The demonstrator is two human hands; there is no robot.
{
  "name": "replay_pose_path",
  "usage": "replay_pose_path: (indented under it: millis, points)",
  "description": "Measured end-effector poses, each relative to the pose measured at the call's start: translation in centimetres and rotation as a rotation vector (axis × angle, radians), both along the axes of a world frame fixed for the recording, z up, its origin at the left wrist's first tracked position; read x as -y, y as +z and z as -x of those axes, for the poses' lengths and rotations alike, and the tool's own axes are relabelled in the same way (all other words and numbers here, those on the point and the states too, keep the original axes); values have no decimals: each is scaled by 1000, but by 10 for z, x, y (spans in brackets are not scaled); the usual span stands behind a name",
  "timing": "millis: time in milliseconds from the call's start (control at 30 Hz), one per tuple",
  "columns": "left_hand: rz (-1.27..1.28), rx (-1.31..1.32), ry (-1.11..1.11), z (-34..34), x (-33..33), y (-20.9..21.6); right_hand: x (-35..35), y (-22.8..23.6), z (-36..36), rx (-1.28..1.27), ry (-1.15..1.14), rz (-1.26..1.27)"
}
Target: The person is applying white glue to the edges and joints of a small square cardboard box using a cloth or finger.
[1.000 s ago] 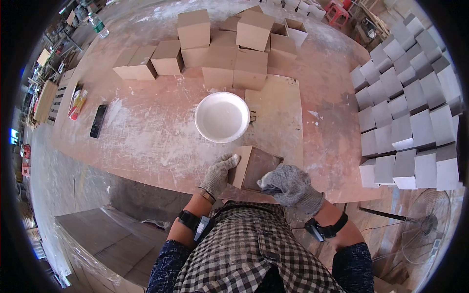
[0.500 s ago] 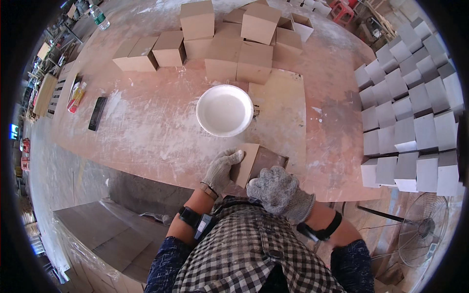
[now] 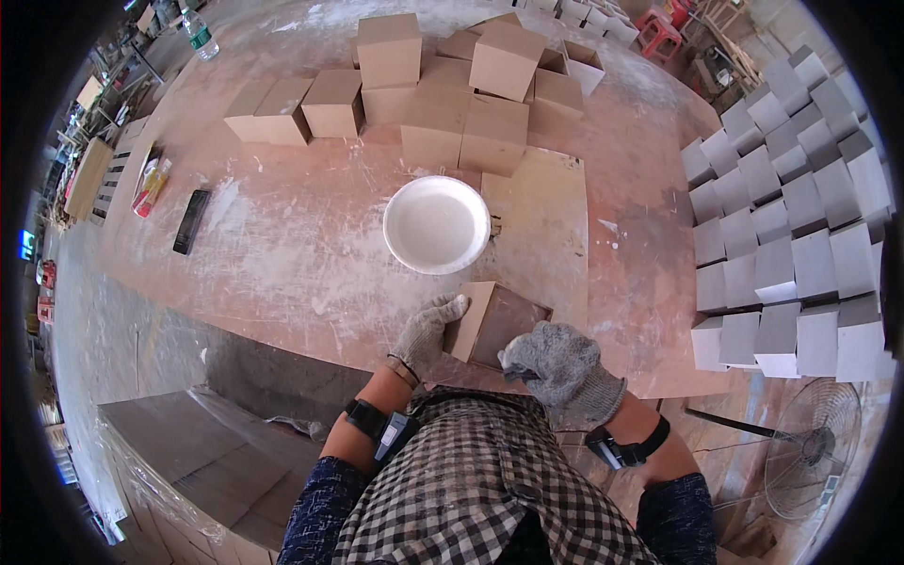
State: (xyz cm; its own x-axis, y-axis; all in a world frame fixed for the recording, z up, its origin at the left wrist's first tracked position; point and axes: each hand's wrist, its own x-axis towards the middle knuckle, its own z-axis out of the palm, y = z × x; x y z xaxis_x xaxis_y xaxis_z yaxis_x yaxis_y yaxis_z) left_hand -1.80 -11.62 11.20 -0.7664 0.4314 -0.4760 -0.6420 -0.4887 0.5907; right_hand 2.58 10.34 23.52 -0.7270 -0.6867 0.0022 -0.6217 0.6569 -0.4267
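Note:
At the table's near edge, a small brown cardboard box (image 3: 504,327) sits tilted, one side light tan and another darker and smoother. My left hand (image 3: 428,330), in a pale knit glove, grips its left side, fingers against the tan panel. My right hand (image 3: 556,365), in a grey knit glove, is curled closed at the lower right corner of the dark side. Whatever its fingers may hold is hidden. Just beyond the box stands a round white bowl (image 3: 389,226) with whitish contents.
Brown boxes (image 3: 438,122) are grouped at the table's back. Many pale boxes (image 3: 796,254) stand stacked at the right, above a fan (image 3: 815,447). A black oblong object (image 3: 191,222) and a plastic bottle (image 3: 200,38) lie leftward. A plastic-wrapped stack (image 3: 188,452) is at lower left.
My right hand has shifted right and slightly down along the box, uncovering more of its dark side. My left hand keeps its hold.

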Motion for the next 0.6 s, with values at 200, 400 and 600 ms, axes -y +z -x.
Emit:
replay_pose_path:
  millis: [200,400,600]
  points:
    - [-65,219,72,-8,0,10,39,3,-5,-155,-100,219]
    - [-128,102,51,-6,-5,0,24,3,-8,-80,-19,112]
    - [-88,107,91,-7,-10,-8,-11,-16,-24,-45,-8,-51]
